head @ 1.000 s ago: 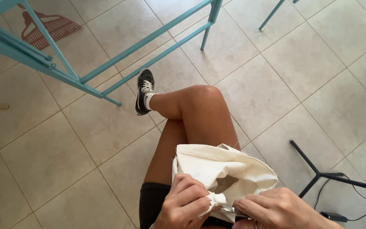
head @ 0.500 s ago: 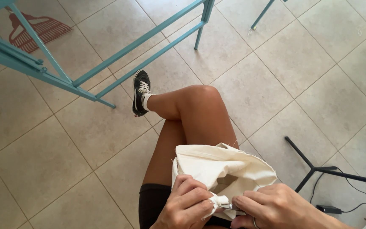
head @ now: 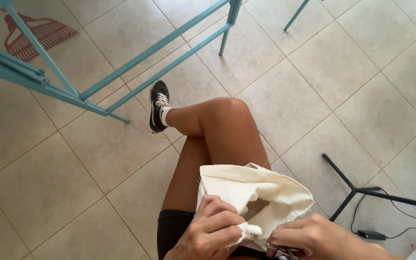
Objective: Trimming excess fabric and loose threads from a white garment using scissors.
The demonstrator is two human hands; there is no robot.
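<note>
The tiled floor (head: 87, 178) fills most of your view, pale beige squares with darker grout lines, and across the top left runs a turquoise metal frame (head: 121, 79) with slanted bars, a red rake-like tool (head: 37, 33) lying beyond it. At the right a black tripod stand (head: 362, 190) spreads its legs on the tiles, with a thin cable and a small black adapter (head: 371, 234) beside it. You sit with one leg crossed over the other, your knee (head: 227, 125) raised in the middle and a black shoe (head: 158, 106) with a white sock pointing toward the frame. The cream cloth (head: 261, 195) rests on your lap, bunched and folded over itself, its raw edge showing a few loose threads at the upper left. As far as can be judged, the work on it is under way at one lower corner only; the rest of the cloth lies loose. Your left hand (head: 210, 233) is closed, pinching a small fold of the cloth's edge. Your right hand (head: 314, 236) is curled beside it, touching the cloth and holding something small and metallic that cannot be made out.
</note>
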